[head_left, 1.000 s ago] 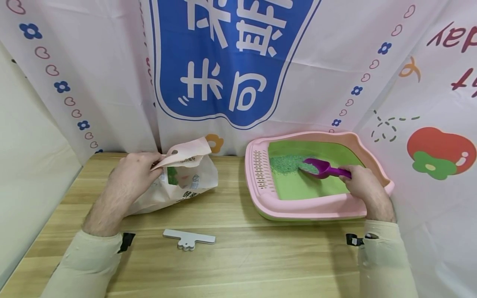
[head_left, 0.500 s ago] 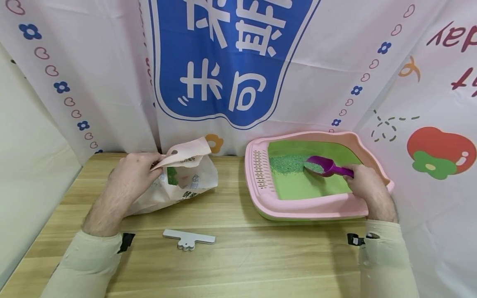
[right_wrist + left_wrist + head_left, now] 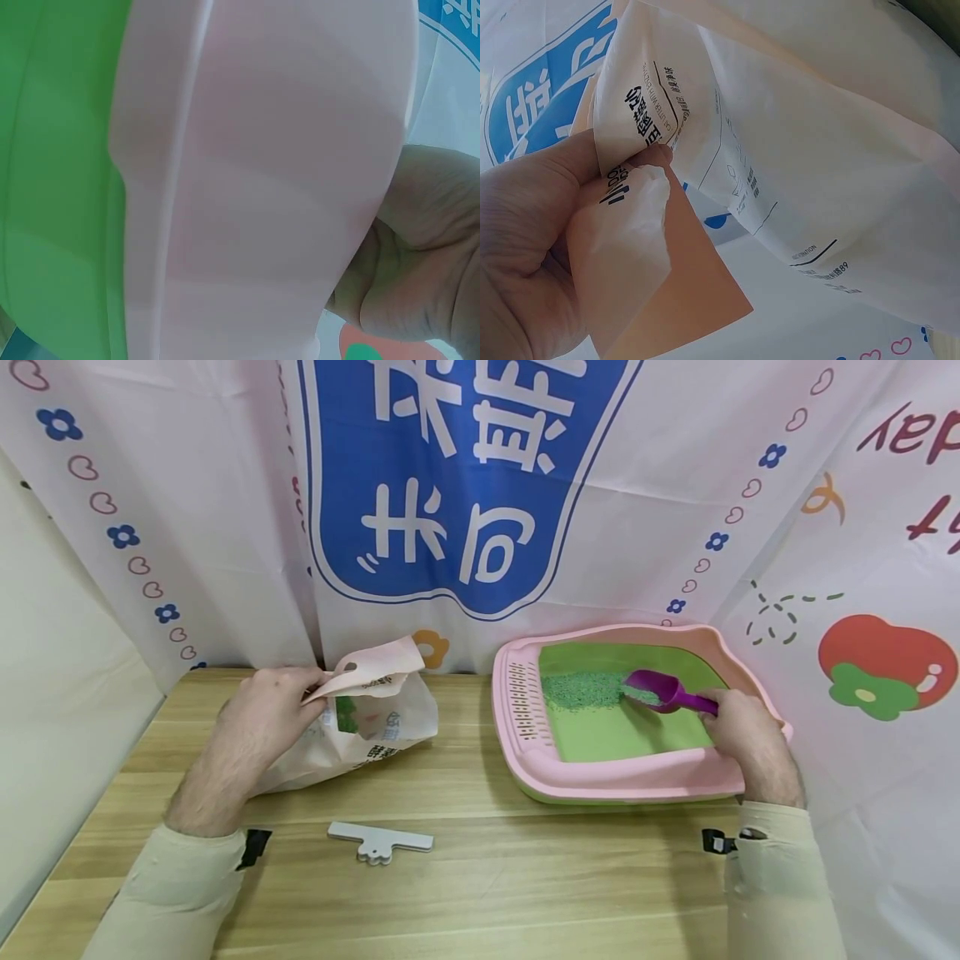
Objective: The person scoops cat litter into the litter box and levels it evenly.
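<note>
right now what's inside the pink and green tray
Green granules lie in the tray, and the right hand holds a purple scoop there with more of them in it. Whatever lies directly under the scoop is hidden.

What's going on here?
A person's left-hand grip pinches the top of a white bag. The right-hand grip holds a purple scoop inside a pink-and-green tray. Green grains lie in a pile there, with some in the scoop; can't tell if its tip touches the pile. A gray clip lies loose on the table.
</note>
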{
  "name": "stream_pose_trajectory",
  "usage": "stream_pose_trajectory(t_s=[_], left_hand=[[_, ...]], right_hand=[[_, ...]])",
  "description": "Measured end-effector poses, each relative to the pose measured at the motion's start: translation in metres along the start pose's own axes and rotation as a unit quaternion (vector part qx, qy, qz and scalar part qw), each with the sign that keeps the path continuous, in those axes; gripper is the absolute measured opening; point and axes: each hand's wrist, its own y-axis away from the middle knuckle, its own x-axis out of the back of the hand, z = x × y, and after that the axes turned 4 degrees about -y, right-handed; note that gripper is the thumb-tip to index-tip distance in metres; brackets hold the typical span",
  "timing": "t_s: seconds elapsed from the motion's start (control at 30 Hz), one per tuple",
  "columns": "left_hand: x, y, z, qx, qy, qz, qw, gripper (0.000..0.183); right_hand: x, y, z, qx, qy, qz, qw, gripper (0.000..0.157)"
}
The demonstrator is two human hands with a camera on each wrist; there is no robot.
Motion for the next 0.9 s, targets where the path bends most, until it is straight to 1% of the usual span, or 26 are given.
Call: stream_pose_trajectory(t_s=[0.2, 0.37, 0.57, 0.77, 0.9], left_hand=[[-0.0001, -0.0003, -0.0001, 0.002, 0.0, -0.007, 1.0, 0.028], [-0.0003, -0.0006, -0.0005, 0.003, -0.001, -0.008, 1.0, 0.028], [-0.0007, -0.0009, -0.0004, 0.001, -0.002, -0.008, 1.0, 0.028], [-0.0008, -0.001, -0.0002, -0.004, -0.002, -0.007, 1.0, 0.028], [-0.0012, -0.0011, -0.0004, 0.0, -0.003, -0.011, 0.9999, 0.029]], right_hand=[[0.0005, 0.0022, 0.0038, -0.013, -0.003, 0.01, 1.0, 0.031], [0.002, 0.0038, 0.0052, -0.021, -0.002, 0.018, 1.0, 0.035], [0.0034, 0.0046, 0.007, -0.031, -0.003, 0.007, 0.999, 0.04], [0.005, 0.0061, 0.0082, -0.057, -0.009, -0.011, 0.998, 0.043], [0.0048, 0.006, 0.01, -0.059, -0.002, -0.005, 0.998, 0.042]])
